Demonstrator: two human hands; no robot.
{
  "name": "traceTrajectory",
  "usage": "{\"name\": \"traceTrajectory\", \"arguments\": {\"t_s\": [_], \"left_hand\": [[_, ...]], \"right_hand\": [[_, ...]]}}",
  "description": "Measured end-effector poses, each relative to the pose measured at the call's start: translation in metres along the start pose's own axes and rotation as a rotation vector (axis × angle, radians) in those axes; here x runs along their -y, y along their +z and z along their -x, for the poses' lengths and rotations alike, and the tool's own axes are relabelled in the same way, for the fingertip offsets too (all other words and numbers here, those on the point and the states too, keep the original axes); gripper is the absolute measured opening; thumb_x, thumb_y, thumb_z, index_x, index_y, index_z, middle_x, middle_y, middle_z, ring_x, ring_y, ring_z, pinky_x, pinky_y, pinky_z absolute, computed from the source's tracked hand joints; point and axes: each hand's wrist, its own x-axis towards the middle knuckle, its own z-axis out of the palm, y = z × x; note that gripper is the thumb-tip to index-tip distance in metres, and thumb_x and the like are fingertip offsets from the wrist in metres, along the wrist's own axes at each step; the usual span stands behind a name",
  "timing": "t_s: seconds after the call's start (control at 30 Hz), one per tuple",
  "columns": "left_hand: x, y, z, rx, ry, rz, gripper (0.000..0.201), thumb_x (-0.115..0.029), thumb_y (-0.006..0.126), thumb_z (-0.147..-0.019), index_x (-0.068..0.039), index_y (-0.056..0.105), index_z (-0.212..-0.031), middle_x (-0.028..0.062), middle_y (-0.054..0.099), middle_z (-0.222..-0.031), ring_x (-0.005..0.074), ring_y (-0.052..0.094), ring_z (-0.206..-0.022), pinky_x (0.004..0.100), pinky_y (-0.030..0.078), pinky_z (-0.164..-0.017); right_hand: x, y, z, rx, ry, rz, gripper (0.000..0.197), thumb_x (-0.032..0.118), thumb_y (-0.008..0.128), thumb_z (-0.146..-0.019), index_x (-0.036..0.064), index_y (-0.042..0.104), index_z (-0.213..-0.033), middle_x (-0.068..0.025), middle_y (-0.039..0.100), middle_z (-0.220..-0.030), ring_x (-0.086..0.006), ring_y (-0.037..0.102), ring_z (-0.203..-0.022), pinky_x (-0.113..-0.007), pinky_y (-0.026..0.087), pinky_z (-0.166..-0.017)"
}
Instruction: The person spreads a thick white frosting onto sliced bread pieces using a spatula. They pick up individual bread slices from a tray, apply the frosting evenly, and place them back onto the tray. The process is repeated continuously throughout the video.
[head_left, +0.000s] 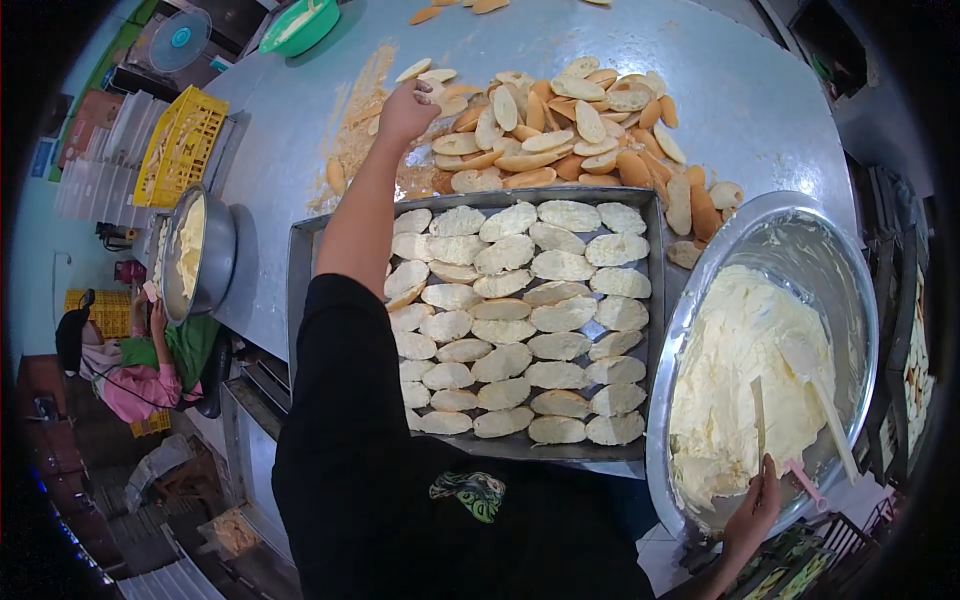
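Note:
At the left end of a heap of halved oval bread slices (590, 125), my left hand (408, 112) has its fingers bent down on a pale bread slice (433, 90). My right hand (755, 512) grips a flat narrow spreader (758, 410), whose blade lies over pale yellow cream (735, 350). That cream fills much of a large metal bowl (862, 330) on the right. Between my hands sits a dark rectangular baking tray (656, 300), holding rows of bread slices (505, 255) with their pale cut faces up.
A white spatula (825, 410) and a pink-handled tool (803, 483) rest in the bowl. Crumbs (360, 130) cover the metal table's left part. A green basin (300, 28) stands at the far left. A co-worker (140, 370) sits left, beside another cream bowl (215, 255) and yellow crate (180, 145).

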Motion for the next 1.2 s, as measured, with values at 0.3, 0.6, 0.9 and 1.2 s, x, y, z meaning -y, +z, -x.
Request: {"name": "traceTrajectory", "arguments": {"t_s": [0.3, 0.6, 0.9, 1.2], "left_hand": [[-0.019, 0.016, 0.058, 0.082, 0.259, 0.082, 0.039, -0.02, 0.069, -0.068, -0.002, 0.056, -0.101, 0.0076, 0.061, -0.084, 0.0137, 0.058, -0.075, 0.0271, 0.047, -0.066], [-0.025, 0.046, 0.051, 0.227, -0.034, 0.173, 0.042, -0.022, 0.069, -0.065, 0.0, 0.055, -0.098, 0.014, 0.062, -0.09, 0.016, 0.06, -0.077, 0.0276, 0.048, -0.065], [-0.014, 0.044, 0.044, 0.048, -0.031, 0.189, 0.041, -0.02, 0.066, -0.067, -0.003, 0.05, -0.1, 0.0076, 0.059, -0.074, 0.0176, 0.055, -0.065, 0.0297, 0.045, -0.062], [-0.037, -0.016, 0.153, 0.346, -0.288, 1.183, 0.032, -0.016, 0.054, -0.08, -0.007, 0.045, -0.11, 0.0073, 0.055, -0.098, 0.0166, 0.054, -0.084, 0.0301, 0.045, -0.073]], "right_hand": [[0.02, -0.008, 0.008, 0.081, 0.121, -0.022, 0.029, 0.0, 0.042, -0.085, -0.0041, 0.05, -0.113, -0.0163, 0.056, -0.091, -0.0196, 0.054, -0.081, -0.028, 0.042, -0.071], [0.004, -0.027, 0.028, -0.009, 0.297, -0.489, 0.03, 0.007, 0.046, -0.085, -0.0041, 0.051, -0.113, -0.0091, 0.058, -0.091, -0.0126, 0.052, -0.083, -0.024, 0.04, -0.077], [0.001, -0.049, 0.048, -0.04, 0.208, -0.542, 0.029, 0.008, 0.043, -0.086, 0.0016, 0.053, -0.112, 0.0001, 0.05, -0.072, -0.0066, 0.044, -0.066, -0.019, 0.036, -0.062], [-0.009, -0.038, -0.024, 0.103, -0.21, -0.043, 0.025, 0.015, 0.046, -0.084, 0.0031, 0.057, -0.104, -0.0191, 0.059, -0.094, -0.0324, 0.056, -0.088, -0.036, 0.043, -0.077]]}}
